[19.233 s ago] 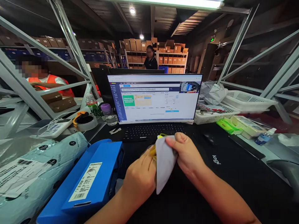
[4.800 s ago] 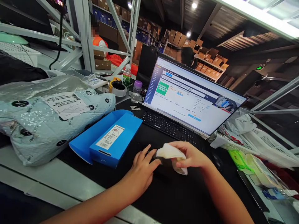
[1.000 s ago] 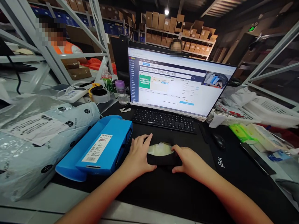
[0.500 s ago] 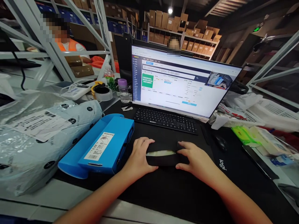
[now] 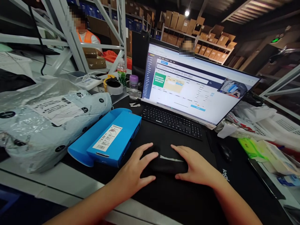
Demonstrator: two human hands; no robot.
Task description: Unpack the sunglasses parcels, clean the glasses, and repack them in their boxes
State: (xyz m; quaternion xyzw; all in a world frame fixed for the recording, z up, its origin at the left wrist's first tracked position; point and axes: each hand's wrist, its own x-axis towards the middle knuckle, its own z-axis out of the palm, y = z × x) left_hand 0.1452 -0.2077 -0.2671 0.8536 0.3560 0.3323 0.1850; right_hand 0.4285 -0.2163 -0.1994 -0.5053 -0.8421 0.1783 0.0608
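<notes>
On the bench [image 5: 56, 175], see the black case [image 5: 169, 166] lengthwise between left grip [image 5: 131, 165], loosely splayed, and right grip [image 5: 199, 167], clasping its right end.

Before me the case [image 5: 167, 166] lies at lower centre, box [image 5: 126, 132] and bag [image 5: 47, 136] left, keyboard [image 5: 172, 122] behind, mouse [image 5: 225, 152] right.

A black, rounded case [image 5: 172, 167] at five o'clock looks matt, its exact material hard to tell. The broad black desk mat [image 5: 161, 193] at six is smooth and matt. At eight, the long blue box [image 5: 128, 132] is smooth satin card with a white paper label [image 5: 107, 137]. Nine: pale blue-grey mailer bag [image 5: 91, 125], glossy crinkled plastic. Ten: grey rack post [image 5: 70, 34], smooth metal.
</notes>
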